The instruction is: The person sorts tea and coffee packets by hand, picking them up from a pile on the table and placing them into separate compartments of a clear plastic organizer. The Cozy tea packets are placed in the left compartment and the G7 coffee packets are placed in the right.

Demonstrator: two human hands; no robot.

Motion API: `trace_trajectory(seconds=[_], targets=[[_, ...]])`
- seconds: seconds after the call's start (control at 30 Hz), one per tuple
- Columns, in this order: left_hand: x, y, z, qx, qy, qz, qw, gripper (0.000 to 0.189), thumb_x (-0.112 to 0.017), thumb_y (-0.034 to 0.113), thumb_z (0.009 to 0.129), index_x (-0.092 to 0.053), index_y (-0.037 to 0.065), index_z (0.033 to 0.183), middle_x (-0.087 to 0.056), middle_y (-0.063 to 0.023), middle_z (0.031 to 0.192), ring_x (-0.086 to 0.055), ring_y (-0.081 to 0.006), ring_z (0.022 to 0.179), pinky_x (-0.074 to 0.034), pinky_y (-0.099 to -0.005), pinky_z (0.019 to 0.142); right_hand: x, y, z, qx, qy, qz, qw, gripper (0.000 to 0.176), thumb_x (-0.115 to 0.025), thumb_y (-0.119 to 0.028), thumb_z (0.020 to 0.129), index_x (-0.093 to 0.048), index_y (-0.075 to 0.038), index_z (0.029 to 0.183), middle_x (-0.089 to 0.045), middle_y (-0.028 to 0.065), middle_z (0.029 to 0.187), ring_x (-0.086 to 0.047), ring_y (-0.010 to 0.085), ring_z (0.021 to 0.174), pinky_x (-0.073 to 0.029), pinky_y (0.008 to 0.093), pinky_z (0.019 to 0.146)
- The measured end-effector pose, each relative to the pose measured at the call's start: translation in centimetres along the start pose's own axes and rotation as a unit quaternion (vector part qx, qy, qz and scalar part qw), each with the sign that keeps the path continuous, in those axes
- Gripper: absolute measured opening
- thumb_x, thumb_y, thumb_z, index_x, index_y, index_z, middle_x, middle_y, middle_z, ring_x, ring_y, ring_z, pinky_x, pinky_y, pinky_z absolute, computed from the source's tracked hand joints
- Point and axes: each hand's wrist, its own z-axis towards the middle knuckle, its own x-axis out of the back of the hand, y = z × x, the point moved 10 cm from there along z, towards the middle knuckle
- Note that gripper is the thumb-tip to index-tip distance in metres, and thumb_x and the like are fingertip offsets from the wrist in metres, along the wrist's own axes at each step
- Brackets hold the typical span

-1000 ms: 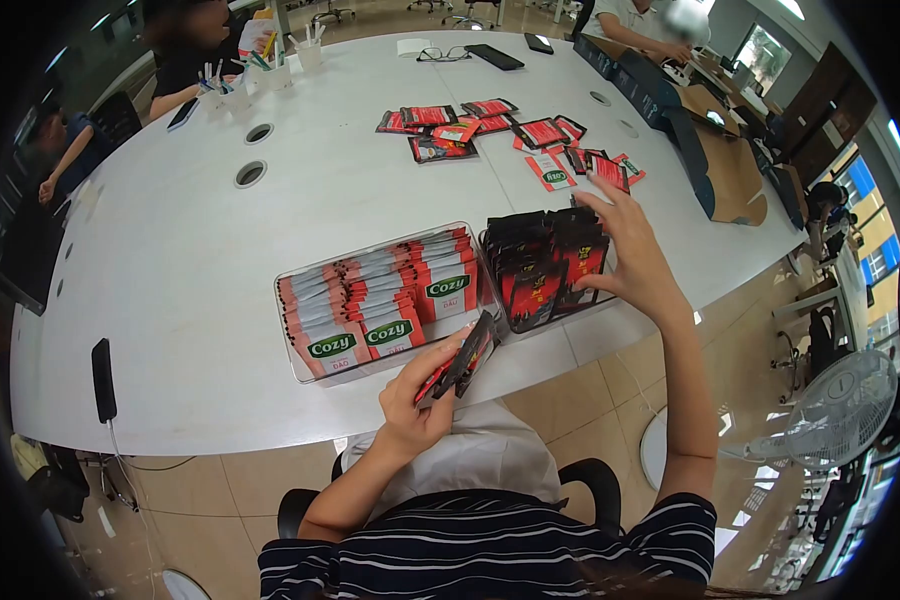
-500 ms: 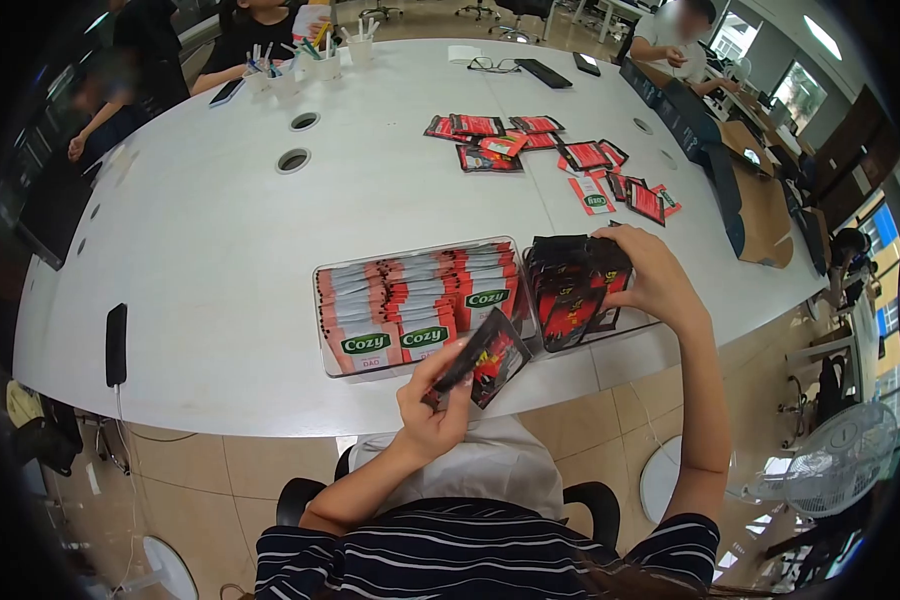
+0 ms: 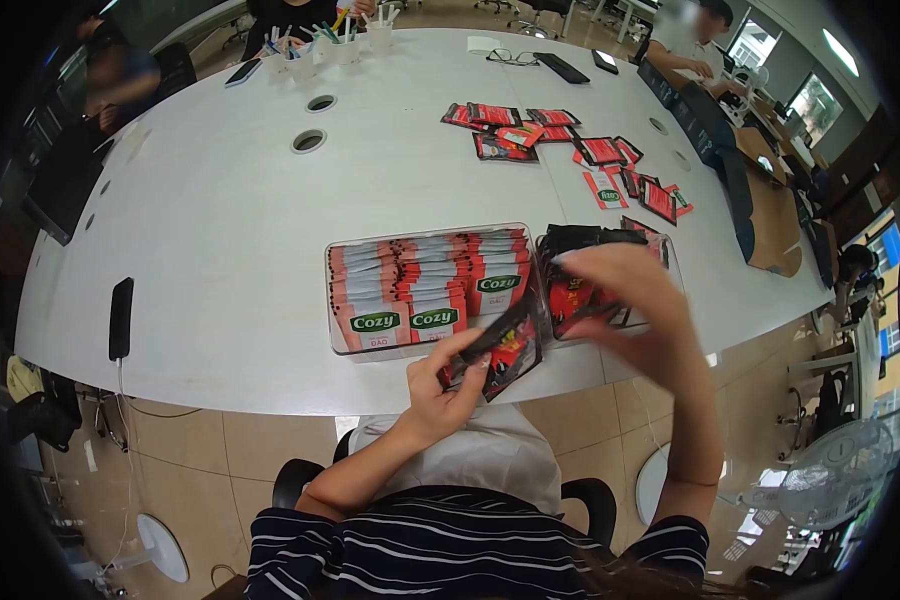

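Gripped between the thumb and the fingers of the left hand (image 3: 445,398) are black-and-red sachets (image 3: 515,356), held tilted near the edge of the white table (image 3: 220,230); their number cannot be told. With its thumb and fingers spread well apart, the right hand (image 3: 642,305), which is blurred, is placed over the right clear box (image 3: 676,262), where more sachets of this kind are packed. Just beside it, in the left clear box (image 3: 336,338), Cozy sachets (image 3: 433,310) are arranged in three rows. Beyond both boxes, loose sachets (image 3: 505,148) are scattered.
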Motion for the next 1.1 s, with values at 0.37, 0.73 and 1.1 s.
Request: trace_trajectory(seconds=[0.37, 0.73, 1.1], targets=[[-1.4, 0.3, 0.4, -0.005, -0.075, -0.116, 0.99, 0.035, -0.047, 0.016, 0.098, -0.048, -0.009, 0.123, -0.057, -0.0283, 0.122, -0.062, -0.0292, 0.107, -0.057, -0.0379, 0.083, 3.6, 1.5, -2.4, -0.035, 0.145, 0.01, 0.989, 0.028, -0.066, 0.012, 0.065, -0.062, -0.001, 0.089, -0.065, 0.0077, 0.088, -0.064, 0.0204, 0.079, -0.05, 0.0269, 0.068], [0.0, 1.6, -0.2, -0.117, -0.004, -0.085, 0.989, 0.033, -0.047, 0.004, 0.094, -0.046, -0.009, 0.124, -0.062, -0.0252, 0.115, -0.064, -0.0256, 0.103, -0.048, -0.0316, 0.089, 3.2, 12.3, -6.4, -0.254, 0.001, -0.099, 0.962, 0.031, -0.078, -0.004, 0.065, -0.059, -0.003, 0.089, -0.064, 0.0066, 0.091, -0.06, 0.0184, 0.078, -0.046, 0.0296, 0.066], [-0.2, -0.3, -1.4, -0.051, -0.042, -0.1, 0.993, 0.036, -0.044, 0.027, 0.1, -0.035, 0.0, 0.121, -0.06, -0.029, 0.113, -0.068, -0.0262, 0.08, -0.056, -0.0343, 0.069, -1.1, 10.9, -2.2, -0.124, -0.131, -0.197, 0.964, 0.13, -0.09, -0.009, 0.033, -0.029, -0.015, 0.147, -0.041, 0.0129, 0.135, -0.043, 0.0333, 0.121, -0.038, 0.042, 0.101]])
